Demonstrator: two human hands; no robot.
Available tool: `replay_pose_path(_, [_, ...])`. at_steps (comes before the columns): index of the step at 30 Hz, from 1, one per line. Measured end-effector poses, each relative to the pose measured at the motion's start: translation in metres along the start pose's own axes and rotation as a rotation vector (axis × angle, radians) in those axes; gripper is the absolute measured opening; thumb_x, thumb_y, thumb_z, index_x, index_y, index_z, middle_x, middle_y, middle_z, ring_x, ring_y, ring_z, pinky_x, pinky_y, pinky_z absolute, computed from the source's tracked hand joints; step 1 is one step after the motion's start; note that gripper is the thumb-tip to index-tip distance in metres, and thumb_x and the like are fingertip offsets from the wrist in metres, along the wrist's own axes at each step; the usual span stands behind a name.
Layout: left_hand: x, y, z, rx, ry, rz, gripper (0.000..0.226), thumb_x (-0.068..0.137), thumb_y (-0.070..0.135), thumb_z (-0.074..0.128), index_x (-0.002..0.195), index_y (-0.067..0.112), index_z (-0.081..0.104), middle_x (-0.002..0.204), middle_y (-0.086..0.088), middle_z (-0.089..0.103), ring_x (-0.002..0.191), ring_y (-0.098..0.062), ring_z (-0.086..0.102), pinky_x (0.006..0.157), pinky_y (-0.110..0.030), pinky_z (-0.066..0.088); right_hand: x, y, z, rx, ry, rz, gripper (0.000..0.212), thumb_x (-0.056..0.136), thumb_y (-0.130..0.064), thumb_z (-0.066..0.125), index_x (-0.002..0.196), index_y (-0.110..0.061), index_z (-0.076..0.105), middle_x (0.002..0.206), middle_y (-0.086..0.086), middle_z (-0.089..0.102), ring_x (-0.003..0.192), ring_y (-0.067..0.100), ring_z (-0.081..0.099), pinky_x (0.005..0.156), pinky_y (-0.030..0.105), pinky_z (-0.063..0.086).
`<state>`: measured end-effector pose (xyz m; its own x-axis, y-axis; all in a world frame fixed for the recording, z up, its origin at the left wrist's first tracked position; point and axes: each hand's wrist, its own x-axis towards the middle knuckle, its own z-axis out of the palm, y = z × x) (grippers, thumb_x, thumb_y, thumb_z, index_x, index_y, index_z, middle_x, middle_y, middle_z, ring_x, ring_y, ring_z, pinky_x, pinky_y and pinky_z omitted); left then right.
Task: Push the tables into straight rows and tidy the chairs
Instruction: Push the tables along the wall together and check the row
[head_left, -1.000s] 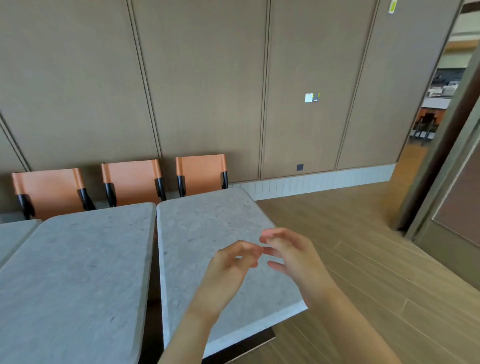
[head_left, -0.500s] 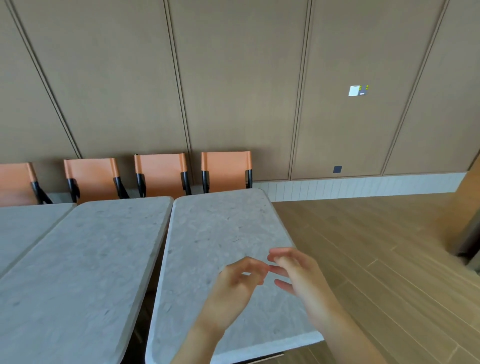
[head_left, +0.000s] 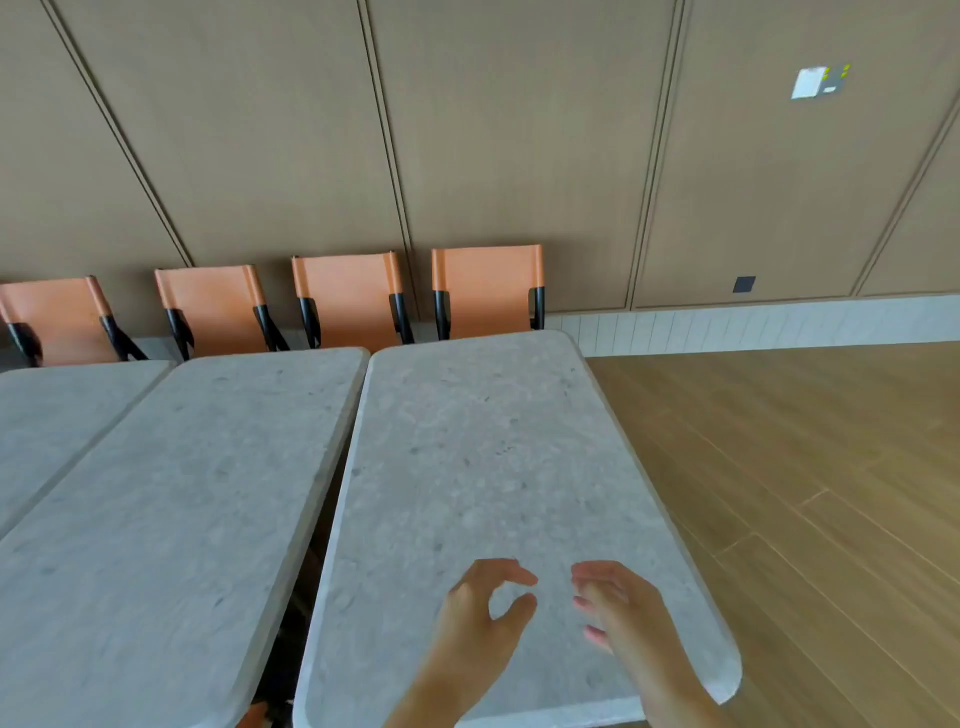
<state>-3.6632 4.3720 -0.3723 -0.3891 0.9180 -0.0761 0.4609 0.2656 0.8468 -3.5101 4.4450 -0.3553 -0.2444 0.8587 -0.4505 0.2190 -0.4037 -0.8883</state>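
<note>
Stone table (head_left: 483, 467) lengthwise toward wall (head_left: 519, 130)

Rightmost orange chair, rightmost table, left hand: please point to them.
rightmost orange chair (head_left: 487, 283): head view, on its backrest.
rightmost table (head_left: 467, 441): head view, on its bare top.
left hand (head_left: 480, 613): head view, on its back.

Grey speckled tables (head_left: 483, 467), orange chairs (head_left: 485, 291) (black frames).

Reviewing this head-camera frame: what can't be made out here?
- Table bases: hidden under the right table and middle table; the gap shows only shadow.
- Left table: cut off by the frame's left edge.
- Chair seats: tabletops hide them; only the orange chairs' backs show.
- Wall notice: too small to read.
- Left hand and right hand: contact with the tabletop unclear.
</note>
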Motion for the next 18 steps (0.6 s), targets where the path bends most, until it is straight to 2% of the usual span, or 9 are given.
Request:
replay_pose_path(1, [0.008, -0.017, 0.003, 0.048, 0.026, -0.006, 0.031, 0.093, 0.022, 0.069, 0.092, 0.053, 0.065, 0.131, 0.021, 0.056, 0.126, -0.002, 0.053, 0.100, -0.009, 0.036, 0.013, 0.011, 0.001, -0.053, 0.011, -0.011, 0.018, 0.094, -0.008, 0.059, 0.099, -0.021, 0.071, 0.107, 0.003, 0.072, 0.100, 0.017, 0.068, 0.085, 0.037, 0.056])
replay_pose_path(3, [0.022, -0.052, 0.006, 0.195, 0.039, -0.063, 0.028, 0.097, 0.028, 0.063, 0.118, 0.045, 0.057, 0.152, 0.013, 0.040, 0.143, -0.013, 0.037, 0.115, -0.026, 0.029, 0.039, 0.029, 0.004, -0.185, 0.027, -0.052, 0.020, 0.095, -0.012, 0.058, 0.106, -0.026, 0.068, 0.118, -0.001, 0.068, 0.107, 0.016, 0.063, 0.091, 0.036, 0.052])
replay_pose_path(5, [0.037, -0.092, 0.006, 0.372, 0.027, -0.135, 0.043, 0.100, 0.038, 0.056, 0.142, 0.040, 0.044, 0.166, 0.011, 0.016, 0.153, -0.019, 0.018, 0.123, -0.038, 0.019, 0.064, 0.045, 0.008, -0.330, 0.032, -0.103, 0.027, 0.098, -0.016, 0.057, 0.122, -0.027, 0.061, 0.132, 0.000, 0.056, 0.120, 0.018, 0.055, 0.095, 0.030, 0.044])
replay_pose_path(9, [0.053, -0.169, -0.006, 0.619, 0.010, -0.208, 0.062, 0.103, 0.050, 0.043, 0.158, 0.038, 0.017, 0.168, 0.006, -0.019, 0.156, -0.025, -0.017, 0.123, -0.050, -0.011, 0.112, 0.082, 0.016, -0.726, 0.036, -0.114, 0.051, 0.100, -0.032, 0.056, 0.147, -0.028, 0.038, 0.160, 0.009, 0.018, 0.148, 0.030, 0.022, 0.115, 0.046, 0.030])
replay_pose_path(12, [0.064, -0.211, -0.025, 0.807, 0.025, -0.237, 0.067, 0.103, 0.057, 0.029, 0.161, 0.037, 0.000, 0.161, 0.006, -0.033, 0.150, -0.024, -0.028, 0.117, -0.051, -0.019, 0.141, 0.110, 0.013, -1.083, 0.074, -0.035, 0.057, 0.100, -0.050, 0.047, 0.150, -0.033, 0.028, 0.163, 0.005, 0.011, 0.149, 0.028, 0.018, 0.116, 0.048, 0.027])
replay_pose_path(14, [0.081, -0.229, -0.035, 0.842, 0.061, -0.247, 0.076, 0.091, 0.069, 0.006, 0.159, 0.038, -0.008, 0.159, 0.006, -0.035, 0.144, -0.020, -0.033, 0.113, -0.049, -0.022, 0.160, 0.125, 0.009, -1.220, 0.176, -0.032, 0.056, 0.093, -0.059, 0.052, 0.143, -0.041, 0.035, 0.154, -0.003, 0.025, 0.142, 0.020, 0.028, 0.111, 0.045, 0.034])
replay_pose_path(15, [0.092, -0.237, -0.039, 0.830, 0.103, -0.236, 0.085, 0.081, 0.071, -0.005, 0.159, 0.038, -0.009, 0.159, 0.007, -0.035, 0.143, -0.018, -0.033, 0.112, -0.048, -0.024, 0.172, 0.129, 0.007, -1.234, 0.258, -0.077, 0.055, 0.085, -0.060, 0.062, 0.135, -0.041, 0.046, 0.144, -0.003, 0.037, 0.133, 0.021, 0.039, 0.104, 0.048, 0.038])
replay_pose_path(17, [0.116, -0.246, -0.047, 0.800, 0.167, -0.189, 0.095, 0.071, 0.070, -0.010, 0.160, 0.037, -0.005, 0.157, 0.009, -0.034, 0.146, -0.018, -0.030, 0.113, -0.044, -0.027, 0.195, 0.139, 0.011, -1.199, 0.428, -0.243, 0.048, 0.070, -0.052, 0.071, 0.108, -0.022, 0.069, 0.111, 0.012, 0.056, 0.098, 0.034, 0.058, 0.084, 0.055, 0.043])
replay_pose_path(18, [0.129, -0.250, -0.050, 0.797, 0.171, -0.170, 0.094, 0.072, 0.070, -0.009, 0.160, 0.037, -0.002, 0.157, 0.010, -0.033, 0.148, -0.020, -0.028, 0.113, -0.040, -0.031, 0.204, 0.145, 0.017, -1.191, 0.524, -0.332, 0.050, 0.068, -0.051, 0.063, 0.099, -0.012, 0.070, 0.101, 0.020, 0.059, 0.083, 0.035, 0.059, 0.077, 0.055, 0.042])
